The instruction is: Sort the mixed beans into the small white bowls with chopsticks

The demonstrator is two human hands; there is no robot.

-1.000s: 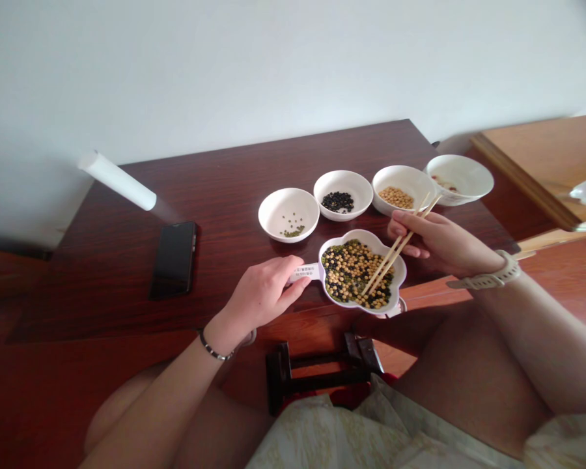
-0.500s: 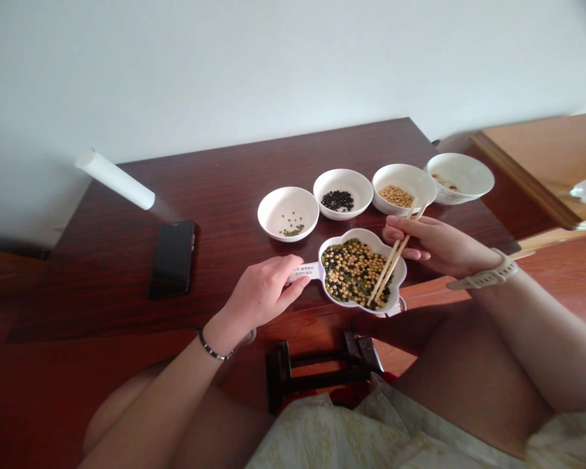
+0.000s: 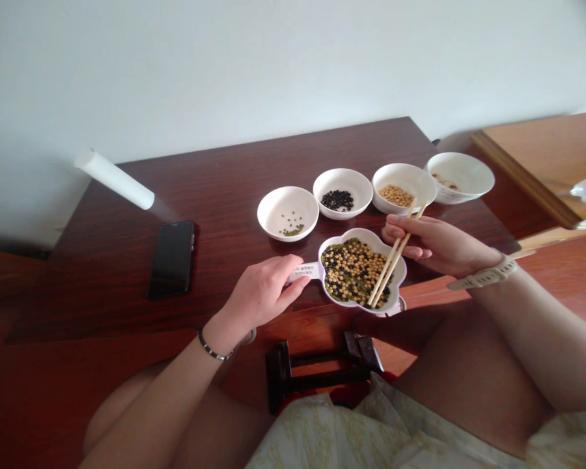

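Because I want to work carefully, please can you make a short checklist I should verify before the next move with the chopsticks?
1. Right hand grip: ok, it holds the wooden chopsticks, tips among the mixed beans.
2. Bean between the tips: cannot tell.
3. Flower-shaped white dish steady: cannot tell; the left hand sits at its labelled handle, but its grip is unclear.
4. Bowls upright, one bean kind each: ok for the mung bean bowl, black bean bowl and soybean bowl.
5. Fourth white bowl contents: cannot tell, too small to identify.
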